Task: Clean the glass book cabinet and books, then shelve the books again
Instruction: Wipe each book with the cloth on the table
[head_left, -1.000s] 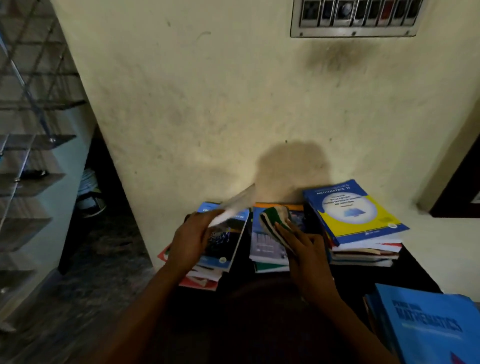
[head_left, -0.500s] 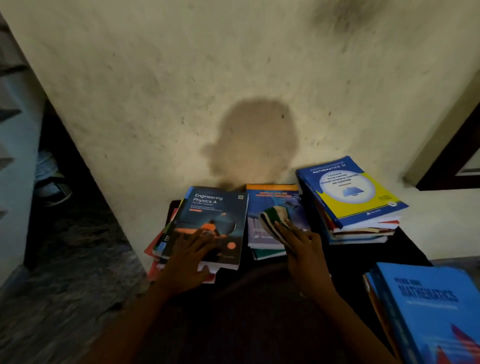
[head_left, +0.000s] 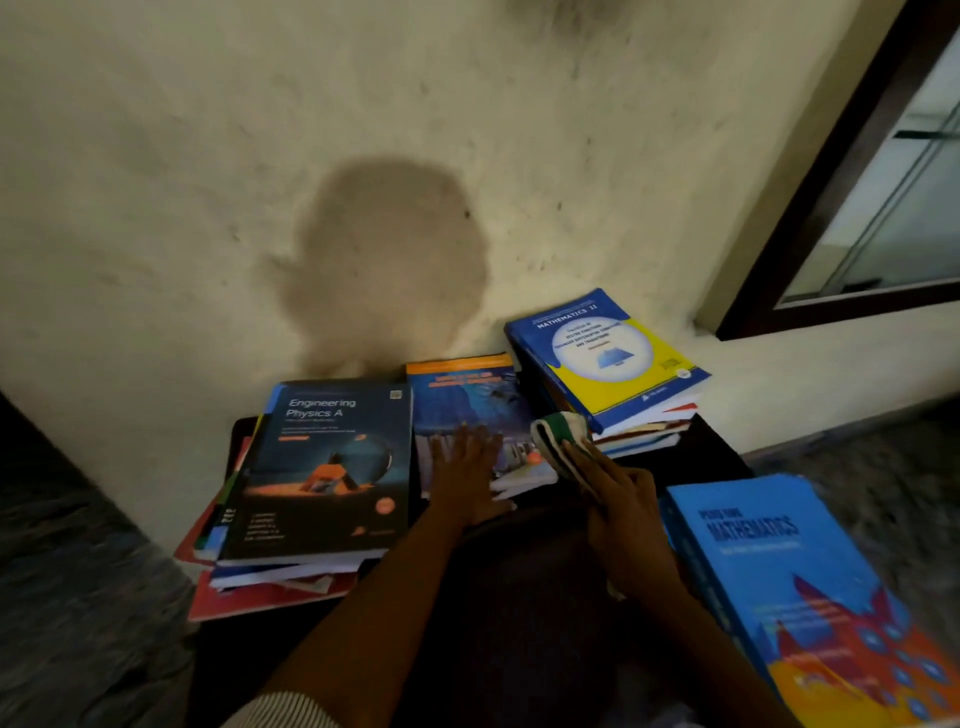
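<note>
Blue book (head_left: 470, 397) under flat left grip (head_left: 470, 480)

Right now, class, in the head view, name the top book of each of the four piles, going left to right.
Engineering Physics A book → orange-topped blue book → Mathematics II book → bright blue Mathematics book.
</note>
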